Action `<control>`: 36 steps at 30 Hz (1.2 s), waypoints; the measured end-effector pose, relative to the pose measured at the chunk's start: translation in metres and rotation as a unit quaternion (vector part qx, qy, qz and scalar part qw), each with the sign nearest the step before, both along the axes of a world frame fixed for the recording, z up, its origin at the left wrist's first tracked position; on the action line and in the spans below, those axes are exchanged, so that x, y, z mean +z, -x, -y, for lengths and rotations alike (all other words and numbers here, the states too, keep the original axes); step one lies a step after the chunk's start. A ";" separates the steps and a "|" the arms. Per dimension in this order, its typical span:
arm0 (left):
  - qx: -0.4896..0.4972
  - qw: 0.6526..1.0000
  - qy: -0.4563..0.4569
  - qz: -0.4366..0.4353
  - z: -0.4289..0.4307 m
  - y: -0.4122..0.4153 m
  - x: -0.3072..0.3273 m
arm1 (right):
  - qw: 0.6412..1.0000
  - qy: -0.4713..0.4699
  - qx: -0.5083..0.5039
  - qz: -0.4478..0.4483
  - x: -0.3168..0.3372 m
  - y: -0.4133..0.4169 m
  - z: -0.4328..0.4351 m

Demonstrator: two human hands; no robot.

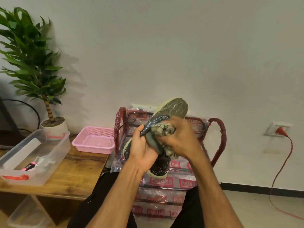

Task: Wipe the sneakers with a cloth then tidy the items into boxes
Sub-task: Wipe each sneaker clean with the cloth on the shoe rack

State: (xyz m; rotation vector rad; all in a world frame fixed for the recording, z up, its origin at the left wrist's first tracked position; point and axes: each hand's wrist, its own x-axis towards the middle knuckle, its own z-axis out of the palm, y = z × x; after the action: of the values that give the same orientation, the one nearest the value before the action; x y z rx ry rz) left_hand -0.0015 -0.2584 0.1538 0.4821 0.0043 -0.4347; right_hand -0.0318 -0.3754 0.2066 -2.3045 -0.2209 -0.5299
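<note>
A grey-green mesh sneaker point(172, 109) with a pale sole is held up in front of me, toe pointing up and away. My left hand point(142, 150) grips it around the middle from below. My right hand point(182, 137) holds a crumpled greyish cloth point(162, 129) pressed against the shoe's upper. A second, darker sneaker point(160, 167) shows just below my hands; what it rests on is hidden.
A wooden table point(72, 171) on the left carries a clear plastic box point(49, 155) with small items and a pink basket point(95, 140). A plastic-wrapped chair point(218, 129) stands ahead. A potted plant point(32, 63) is at far left; a red cable point(283, 162) hangs at right.
</note>
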 end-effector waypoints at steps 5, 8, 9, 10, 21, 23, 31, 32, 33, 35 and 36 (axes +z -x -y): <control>0.005 1.000 0.007 -0.001 0.002 -0.004 -0.001 | 0.999 0.014 -0.028 0.026 -0.001 -0.002 -0.006; 0.010 1.000 -0.005 0.000 0.001 -0.006 -0.001 | 0.999 0.025 0.012 0.021 -0.004 -0.002 -0.010; 0.011 1.000 -0.009 0.001 0.001 -0.006 0.000 | 0.999 0.031 0.036 0.007 -0.005 -0.001 -0.010; 0.011 1.000 -0.010 0.002 0.001 -0.005 0.000 | 0.998 0.037 0.045 0.001 -0.005 -0.001 -0.009; 0.016 0.999 -0.050 0.008 -0.004 -0.010 0.003 | 0.983 0.047 0.157 -0.082 -0.001 0.010 0.002; 0.006 0.999 -0.038 -0.001 -0.006 -0.010 0.008 | 0.989 -0.015 0.131 -0.063 0.003 0.014 0.011; -0.009 1.000 0.014 -0.004 -0.004 -0.007 0.014 | 0.997 -0.033 -0.009 0.067 -0.001 -0.001 0.013; -0.008 1.000 0.015 -0.005 -0.004 -0.005 0.015 | 0.998 -0.018 0.022 0.063 -0.003 0.001 0.008; -0.004 1.000 0.015 -0.008 -0.003 -0.005 0.015 | 0.997 0.000 0.053 0.052 -0.005 0.004 0.005; -0.001 1.000 0.018 -0.014 -0.004 -0.004 0.015 | 0.995 0.036 0.079 0.038 -0.005 0.002 0.004; -0.006 1.000 0.023 -0.015 -0.004 -0.005 0.014 | 0.996 0.048 0.062 0.050 -0.006 -0.001 0.005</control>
State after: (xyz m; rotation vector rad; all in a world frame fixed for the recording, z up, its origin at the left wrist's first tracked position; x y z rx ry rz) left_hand 0.0031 -0.2545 0.1682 0.4303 0.0197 -0.4530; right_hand -0.0312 -0.3801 0.2005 -2.3401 -0.4432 -0.5833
